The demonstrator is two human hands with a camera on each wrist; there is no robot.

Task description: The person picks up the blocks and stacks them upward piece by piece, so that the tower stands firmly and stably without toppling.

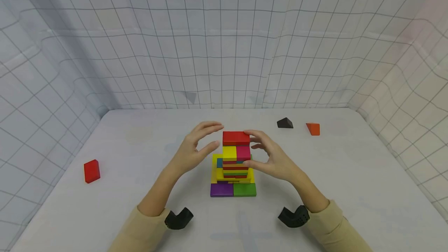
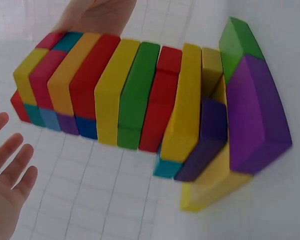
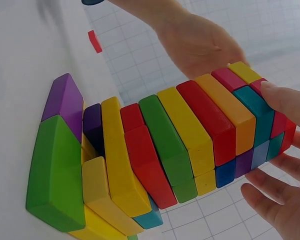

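Note:
A tall tower of coloured toy blocks (image 1: 230,153) stands upright on the white table, a red block (image 1: 236,138) on top. At its base, a purple block (image 1: 221,190) and a green block (image 1: 245,190) lie side by side. My left hand (image 1: 192,149) is held to the left of the upper tower, apart from it, fingers loosely extended; the left wrist view shows a gap. On the right side, my right hand (image 1: 274,158) has its fingers spread about the upper layers. Its thumb (image 3: 287,102) seems to touch the tower near a teal block (image 3: 254,112).
A loose red block (image 1: 91,171) lies at far left. Toward the back right are a black wedge (image 1: 285,123) and an orange wedge (image 1: 314,128). Grid-patterned sheets (image 1: 224,42) surround the table's back and sides. Each wrist carries a black device (image 1: 179,219).

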